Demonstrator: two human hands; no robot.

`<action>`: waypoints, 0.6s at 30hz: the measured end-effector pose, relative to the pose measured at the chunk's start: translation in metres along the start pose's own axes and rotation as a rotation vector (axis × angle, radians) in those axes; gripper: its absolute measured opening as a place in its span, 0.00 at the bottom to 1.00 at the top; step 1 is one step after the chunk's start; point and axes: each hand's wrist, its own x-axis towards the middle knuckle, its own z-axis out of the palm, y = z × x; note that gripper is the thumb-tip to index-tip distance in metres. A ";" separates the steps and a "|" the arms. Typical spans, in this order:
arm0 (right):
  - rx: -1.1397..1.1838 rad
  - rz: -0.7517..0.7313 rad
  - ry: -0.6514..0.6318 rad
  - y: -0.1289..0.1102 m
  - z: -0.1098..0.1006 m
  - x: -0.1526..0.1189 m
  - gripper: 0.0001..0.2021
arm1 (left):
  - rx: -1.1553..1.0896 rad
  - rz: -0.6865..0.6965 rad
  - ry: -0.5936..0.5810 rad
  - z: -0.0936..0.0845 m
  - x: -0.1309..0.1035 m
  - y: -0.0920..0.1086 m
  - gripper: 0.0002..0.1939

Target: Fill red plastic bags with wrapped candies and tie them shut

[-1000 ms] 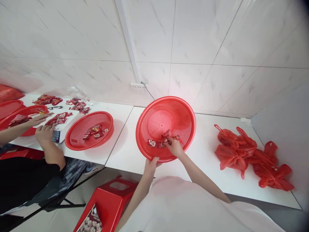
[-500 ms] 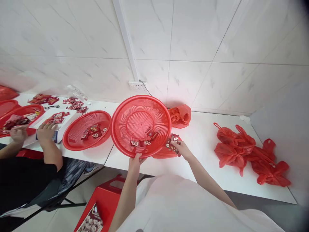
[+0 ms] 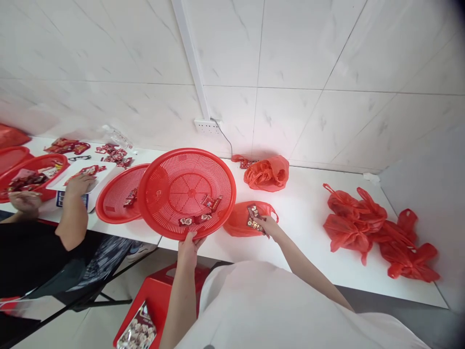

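My left hand (image 3: 189,247) grips the near rim of a round red plastic basket (image 3: 154,169), tilted toward me above the table. Several small wrapped snack packets (image 3: 196,219) lie in its lower part. Pinched in my right hand (image 3: 268,226) is a dark red, printed snack packet (image 3: 254,217), perhaps more than one. That hand is over a red plastic bag (image 3: 234,220) lying on the white table. Beyond it sits another red plastic bag (image 3: 267,174), loosely crumpled. A second red basket (image 3: 112,201) with packets is partly covered by the one I hold.
Several tied red bags (image 3: 356,220) lie on the right of the table. To the left, a co-worker's hand (image 3: 82,183) rests on packets on a white scale (image 3: 65,182). A red stool (image 3: 145,295) stands below the table edge. A wall socket (image 3: 208,127) is behind.
My left hand has moved the basket left and slightly down, uncovering the bag beside it. My right hand, still holding the packet, has shifted slightly left over that bag.
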 end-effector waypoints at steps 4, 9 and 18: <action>0.019 0.004 -0.031 0.004 -0.002 -0.004 0.17 | 0.001 -0.002 -0.005 0.000 0.001 -0.002 0.24; 0.003 -0.022 -0.031 0.005 -0.003 -0.009 0.18 | -0.012 -0.013 -0.012 0.001 0.004 -0.003 0.20; 0.187 -0.040 0.021 0.021 -0.008 -0.003 0.17 | 0.009 -0.028 -0.044 0.000 0.003 -0.007 0.21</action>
